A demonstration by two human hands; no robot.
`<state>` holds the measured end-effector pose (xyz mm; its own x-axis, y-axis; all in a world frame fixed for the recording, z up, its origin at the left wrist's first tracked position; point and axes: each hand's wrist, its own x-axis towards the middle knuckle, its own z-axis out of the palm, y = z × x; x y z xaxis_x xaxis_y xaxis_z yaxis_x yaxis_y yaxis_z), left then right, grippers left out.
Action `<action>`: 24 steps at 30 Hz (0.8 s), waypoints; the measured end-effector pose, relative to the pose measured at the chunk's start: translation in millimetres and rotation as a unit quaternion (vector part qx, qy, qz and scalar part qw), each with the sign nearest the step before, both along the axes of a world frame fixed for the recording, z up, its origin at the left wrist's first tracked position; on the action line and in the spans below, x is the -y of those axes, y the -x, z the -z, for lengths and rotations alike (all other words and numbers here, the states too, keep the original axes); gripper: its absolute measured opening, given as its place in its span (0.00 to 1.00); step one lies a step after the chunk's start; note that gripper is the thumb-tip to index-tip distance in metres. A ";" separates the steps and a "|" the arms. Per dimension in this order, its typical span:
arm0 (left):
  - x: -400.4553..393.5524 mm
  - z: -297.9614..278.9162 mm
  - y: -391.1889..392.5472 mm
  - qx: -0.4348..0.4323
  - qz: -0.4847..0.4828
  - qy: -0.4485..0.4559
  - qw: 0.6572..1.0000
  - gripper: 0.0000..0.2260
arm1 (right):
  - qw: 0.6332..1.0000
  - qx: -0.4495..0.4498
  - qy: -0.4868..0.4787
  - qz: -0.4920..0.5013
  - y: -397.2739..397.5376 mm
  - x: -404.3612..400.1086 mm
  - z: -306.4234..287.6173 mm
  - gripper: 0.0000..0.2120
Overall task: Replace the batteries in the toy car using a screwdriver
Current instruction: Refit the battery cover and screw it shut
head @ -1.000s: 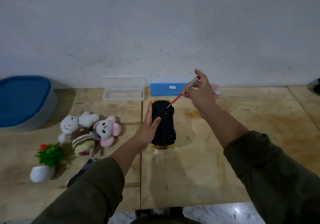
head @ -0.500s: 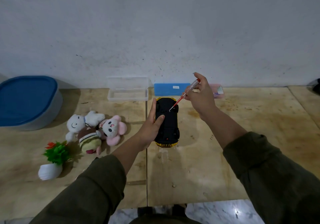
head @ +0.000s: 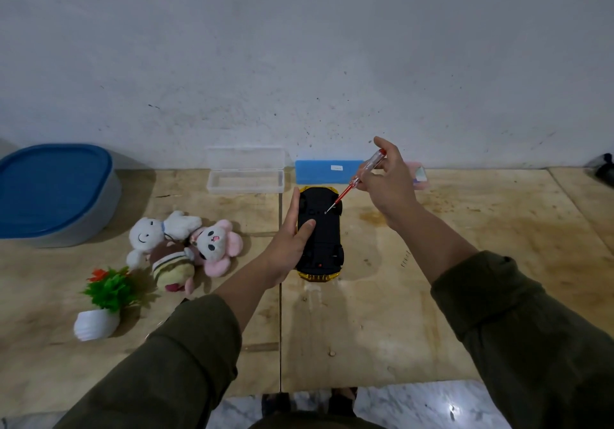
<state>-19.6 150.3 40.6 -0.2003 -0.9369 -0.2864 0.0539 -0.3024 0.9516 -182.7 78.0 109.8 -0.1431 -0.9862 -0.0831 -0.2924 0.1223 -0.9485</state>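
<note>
A yellow toy car (head: 324,239) lies upside down on the wooden table, its black underside up. My left hand (head: 292,239) holds the car's left side, thumb on the underside and fingers straight along its flank. My right hand (head: 387,182) pinches a screwdriver (head: 357,179) with a clear handle and red shaft. The tool slants down to the left, and its tip touches the underside near the car's far end.
A blue-lidded grey tub (head: 54,192) sits far left. An open clear plastic case (head: 246,176), a blue box (head: 327,171) and a pink item (head: 418,178) line the wall. Plush toys (head: 184,246) and a small potted plant (head: 103,302) lie to the left of the car.
The screwdriver tip has come down onto the car's underside and stayed there. My left hand keeps its hold on the car. The view has shifted slightly.
</note>
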 end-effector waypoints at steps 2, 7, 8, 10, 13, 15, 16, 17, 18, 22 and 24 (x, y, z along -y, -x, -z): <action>-0.8 -0.9 0.4 -0.003 -0.002 0.000 1.000 0.30 | 1.000 -0.002 0.001 -0.002 0.2 -0.9 -0.3 0.29; -2.2 -1.8 1.9 0.001 0.002 -0.002 1.000 0.29 | 1.000 -0.006 0.007 -0.003 1.4 -2.4 -1.6 0.29; -2.8 -1.6 2.4 0.005 0.002 0.000 1.000 0.29 | 1.000 -0.011 0.011 -0.006 1.4 -3.0 -2.0 0.29; -4.2 -2.0 3.6 0.010 0.000 0.003 1.000 0.29 | 0.999 -0.026 0.025 -0.019 0.2 -4.7 -2.6 0.30; -4.3 -3.8 5.5 0.001 -0.009 -0.003 1.000 0.30 | 0.998 -0.033 0.043 -0.025 -2.1 -6.2 -5.1 0.29; -3.1 -5.5 6.5 -0.008 -0.012 -0.009 1.000 0.30 | 0.998 -0.031 0.047 -0.030 -2.9 -5.8 -6.4 0.29; -2.6 -6.1 6.8 -0.012 -0.012 -0.012 1.000 0.30 | 0.998 -0.031 0.044 -0.039 -3.2 -6.4 -6.5 0.29; -1.9 -6.5 7.3 -0.015 -0.012 -0.014 1.000 0.30 | 0.998 -0.031 0.039 -0.048 -3.5 -6.9 -6.4 0.29; -1.3 -6.4 7.5 -0.016 -0.012 -0.014 1.000 0.30 | 0.998 -0.027 0.032 -0.055 -3.5 -7.2 -6.0 0.28; -0.9 -6.7 7.7 -0.003 -0.023 0.000 1.000 0.32 | 0.998 0.001 0.006 -0.063 -2.9 -6.2 -6.0 0.28; -0.6 -8.0 7.7 -0.005 -0.030 0.002 1.000 0.33 | 0.998 0.006 0.000 -0.069 -1.9 -4.8 -6.4 0.28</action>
